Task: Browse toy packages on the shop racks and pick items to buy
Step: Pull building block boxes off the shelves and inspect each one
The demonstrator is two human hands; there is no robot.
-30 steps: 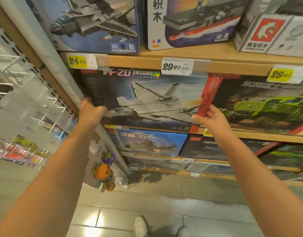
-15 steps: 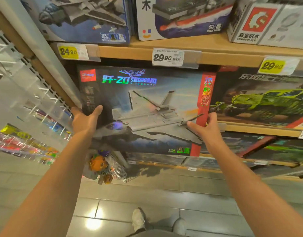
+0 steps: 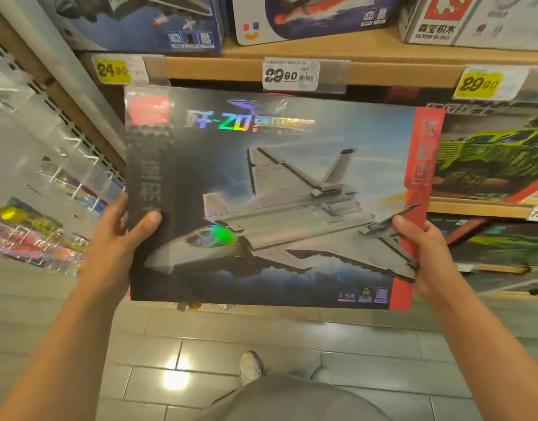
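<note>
Two hands, left and right, on jet box side edges.

A large jet box fills the space between the left hand and right hand. Just above it, a wooden shelf edge blocks upward movement. Behind the right hand stands a green truck box. Below both hands, open tiled floor leaves free room.
</note>
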